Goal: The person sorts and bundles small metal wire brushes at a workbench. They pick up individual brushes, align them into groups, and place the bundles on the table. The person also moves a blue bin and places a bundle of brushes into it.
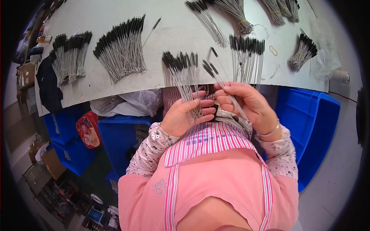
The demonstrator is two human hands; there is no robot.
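Note:
My left hand point(178, 116) holds a fanned bunch of thin wire brushes point(181, 75), with black bristle tips pointing away from me and looped wire ends by the palm. Its thumb lies across the wires. Close beside it, my right hand point(250, 103) pinches a few similar brushes point(211, 70), tilted to the upper left. Just beyond the right hand, a row of brushes point(246, 48) lies near the table's front edge. A single brush point(214, 52) rests left of that row. Exactly how many brushes each hand holds cannot be made out.
On the white table point(154, 42) lie a wide brush pile point(121, 46), bundles at left point(71, 56) and right point(303, 53), and more at the far edge. A rubber band point(273, 50) lies right of centre. Blue bins point(308, 131) and a white plastic bag point(129, 103) sit below the edge.

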